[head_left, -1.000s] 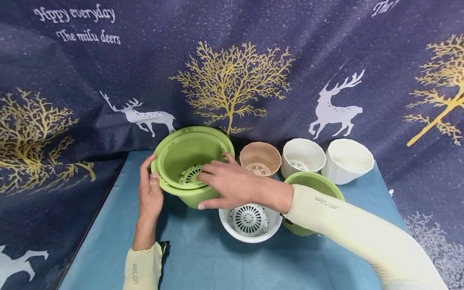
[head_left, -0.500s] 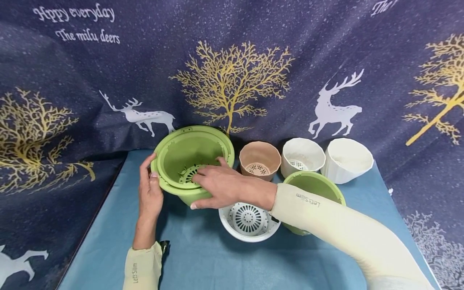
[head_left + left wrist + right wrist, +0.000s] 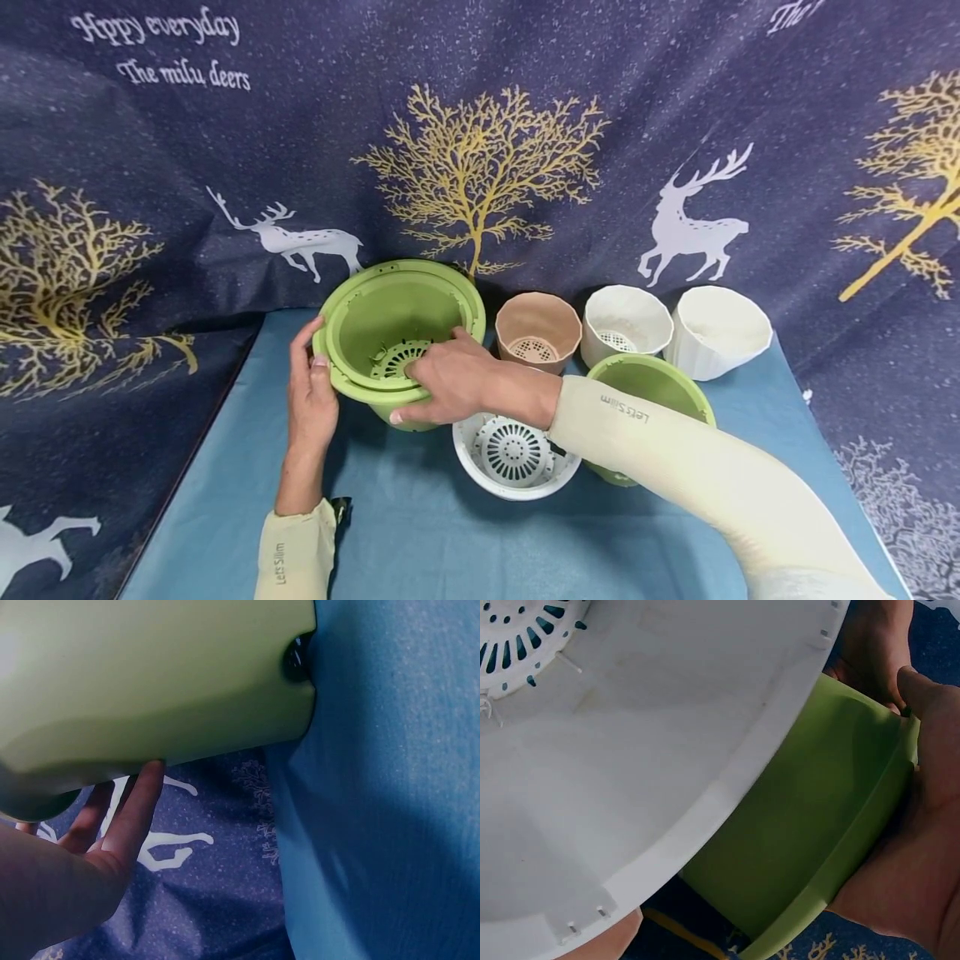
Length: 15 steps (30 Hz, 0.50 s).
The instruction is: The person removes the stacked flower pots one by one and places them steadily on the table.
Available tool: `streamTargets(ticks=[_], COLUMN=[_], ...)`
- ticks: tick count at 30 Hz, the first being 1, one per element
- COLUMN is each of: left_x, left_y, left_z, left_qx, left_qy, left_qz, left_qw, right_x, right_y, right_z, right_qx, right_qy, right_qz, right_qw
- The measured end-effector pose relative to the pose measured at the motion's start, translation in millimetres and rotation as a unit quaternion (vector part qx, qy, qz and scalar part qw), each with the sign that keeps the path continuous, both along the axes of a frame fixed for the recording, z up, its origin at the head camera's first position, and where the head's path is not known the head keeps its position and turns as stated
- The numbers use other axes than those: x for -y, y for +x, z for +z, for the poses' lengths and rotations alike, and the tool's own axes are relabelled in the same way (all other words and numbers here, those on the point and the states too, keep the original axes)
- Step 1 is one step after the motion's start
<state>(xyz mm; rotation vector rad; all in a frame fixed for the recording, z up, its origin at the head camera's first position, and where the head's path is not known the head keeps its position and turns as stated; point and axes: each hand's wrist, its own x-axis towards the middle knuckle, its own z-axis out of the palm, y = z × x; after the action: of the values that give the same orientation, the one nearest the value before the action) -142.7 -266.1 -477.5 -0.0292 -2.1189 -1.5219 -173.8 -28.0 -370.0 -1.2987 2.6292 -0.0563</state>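
Observation:
Two green flowerpots (image 3: 397, 308) stand nested at the back left of the blue cloth, tilted toward me, with a slotted base (image 3: 399, 362) at the bottom. My left hand (image 3: 309, 408) holds the left rim, thumb at the edge; in the left wrist view its fingers (image 3: 142, 802) touch the pot's outer wall. At the near right rim my right hand (image 3: 456, 379) grips the pots, fingers reaching inside and thumb outside. Its fingertips are partly hidden. A white flowerpot (image 3: 652, 765) fills much of the right wrist view, with the green rim (image 3: 817, 885) beyond it.
Right of the nested pots stand a terracotta-coloured pot (image 3: 538, 321), a white pot (image 3: 626, 317) and another white pot (image 3: 723, 333). Below my right forearm are a slotted white pot (image 3: 517, 487) and a single green pot (image 3: 652, 383). A deer-printed curtain (image 3: 480, 50) hangs behind.
My right hand and forearm have moved left, and its fingers have curled in over the near right rim. The left hand and the pots stay where they were.

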Motion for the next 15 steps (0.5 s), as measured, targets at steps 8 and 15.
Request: streamTargets(ticks=[8,15], left_x=[0.4,0.6], left_y=[-0.1,0.4], left_z=[0.1,1.0], left_qx=[-0.005,-0.006], left_qy=[-0.005,0.002], left_qz=[-0.003,-0.009], left_qw=[1.0000,0.9999], right_x=[5.0,5.7], right_y=[0.9,0.6], right_z=[4.4,4.1], right_qx=[0.023,0.027], right_qy=[0.023,0.022], right_qz=[-0.031,-0.035], right_qw=[0.999,0.999])
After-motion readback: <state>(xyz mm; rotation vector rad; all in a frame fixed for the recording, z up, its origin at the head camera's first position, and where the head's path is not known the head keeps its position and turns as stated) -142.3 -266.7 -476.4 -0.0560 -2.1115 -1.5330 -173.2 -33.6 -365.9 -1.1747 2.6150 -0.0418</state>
